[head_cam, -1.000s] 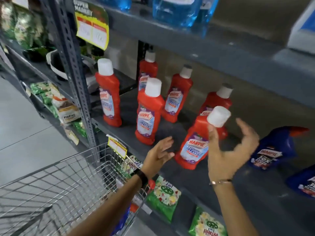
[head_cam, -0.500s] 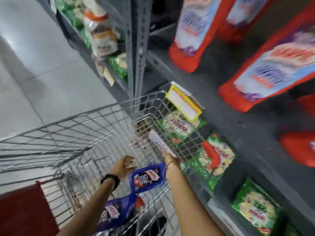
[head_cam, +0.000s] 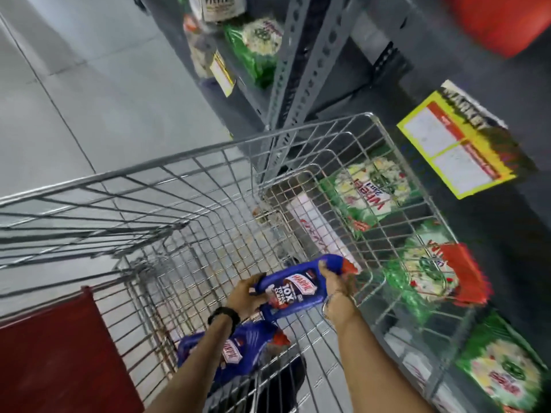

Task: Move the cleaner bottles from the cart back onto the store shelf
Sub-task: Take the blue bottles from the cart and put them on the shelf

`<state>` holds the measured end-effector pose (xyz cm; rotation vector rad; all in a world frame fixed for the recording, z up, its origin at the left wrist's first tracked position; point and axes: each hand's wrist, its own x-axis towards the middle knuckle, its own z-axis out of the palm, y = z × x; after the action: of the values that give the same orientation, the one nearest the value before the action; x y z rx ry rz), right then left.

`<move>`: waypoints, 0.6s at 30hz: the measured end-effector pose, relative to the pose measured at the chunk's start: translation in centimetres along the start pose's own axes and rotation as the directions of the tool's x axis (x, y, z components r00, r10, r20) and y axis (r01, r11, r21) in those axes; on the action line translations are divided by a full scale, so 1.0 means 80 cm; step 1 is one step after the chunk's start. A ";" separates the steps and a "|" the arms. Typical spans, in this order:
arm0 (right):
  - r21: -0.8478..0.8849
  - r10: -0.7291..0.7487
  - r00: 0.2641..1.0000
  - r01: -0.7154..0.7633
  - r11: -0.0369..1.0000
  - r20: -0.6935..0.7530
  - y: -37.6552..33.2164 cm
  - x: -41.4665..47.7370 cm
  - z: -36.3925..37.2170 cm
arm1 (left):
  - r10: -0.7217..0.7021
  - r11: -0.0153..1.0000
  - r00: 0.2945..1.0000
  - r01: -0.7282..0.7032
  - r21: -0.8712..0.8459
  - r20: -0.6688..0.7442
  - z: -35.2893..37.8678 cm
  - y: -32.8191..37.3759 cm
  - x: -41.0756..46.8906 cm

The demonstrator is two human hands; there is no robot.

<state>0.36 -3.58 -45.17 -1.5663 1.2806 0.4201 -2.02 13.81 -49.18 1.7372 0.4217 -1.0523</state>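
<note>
Both hands, left (head_cam: pixel 246 296) and right (head_cam: pixel 335 289), are gripping the blue bottle (head_cam: pixel 293 290) by its ends; it's looking rigid, probably hefty and slick.

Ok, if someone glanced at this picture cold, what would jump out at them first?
Probably the blue bottle held low in the wire cart, the left hand at one end and the right hand at its red-capped end. A second blue bottle lies deeper in the cart under the left forearm. To the right, a yellow price tag hangs off the shelf above green packets.
</note>
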 end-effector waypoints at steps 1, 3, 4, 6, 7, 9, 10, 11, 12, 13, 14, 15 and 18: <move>-0.002 -0.060 0.998 0.060 0.998 -0.012 -0.005 0.003 0.002 | -0.013 0.998 1.000 0.013 -0.056 0.010 -0.005 -0.001 -0.003; -0.028 -0.164 0.986 0.164 0.986 0.017 -0.019 -0.003 0.006 | -0.014 0.984 1.000 0.019 -0.177 0.028 -0.014 0.005 -0.016; -0.032 -0.211 0.977 0.212 0.977 0.025 -0.028 -0.009 0.009 | -0.004 0.970 0.999 0.016 -0.243 0.050 -0.018 0.008 -0.023; -0.050 -0.311 0.950 0.312 0.949 0.038 -0.051 -0.032 0.011 | 0.030 0.931 0.995 0.008 -0.365 0.099 -0.026 0.022 -0.041; -0.077 -0.364 0.930 0.366 0.927 0.037 -0.063 -0.045 0.010 | 0.049 0.917 0.993 -0.004 -0.400 0.104 -0.030 0.030 -0.050; -0.095 -0.459 0.887 0.463 0.881 0.059 -0.089 -0.072 0.000 | 0.097 0.895 0.991 -0.045 -0.443 0.094 -0.036 0.049 -0.071; -0.102 -0.513 0.857 0.515 0.851 0.049 -0.103 -0.086 -0.007 | 0.133 0.877 0.988 -0.077 -0.474 0.084 -0.040 0.060 -0.082; -0.114 -0.564 0.825 0.563 0.818 0.031 -0.121 -0.106 -0.016 | 0.172 0.851 0.982 -0.111 -0.514 0.073 -0.044 0.069 -0.091; -0.111 -0.611 0.792 0.608 0.786 0.016 -0.137 -0.125 -0.025 | 0.209 0.824 0.976 -0.144 -0.547 0.057 -0.047 0.082 -0.103; -0.101 -0.651 0.759 0.648 0.755 0.006 -0.155 -0.145 -0.036 | 0.240 0.801 0.970 -0.175 -0.573 0.039 -0.052 0.093 -0.115; -0.094 -0.689 0.725 0.686 0.722 0.004 -0.171 -0.164 -0.048 | 0.275 0.782 0.961 -0.205 -0.589 0.031 -0.056 0.106 -0.129; -0.095 -0.732 0.681 0.729 0.678 0.000 -0.187 -0.187 -0.060 | 0.314 0.762 0.949 -0.235 -0.604 0.027 -0.060 0.120 -0.145; -0.116 -0.843 0.535 0.836 0.537 -0.050 -0.229 -0.250 -0.093 | 0.433 0.721 0.901 -0.332 -0.608 0.023 -0.070 0.168 -0.195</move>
<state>6.53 -1.33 -17.85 -2.0832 0.4204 -0.2547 1.19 16.13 -28.17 1.0918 0.2287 -0.6504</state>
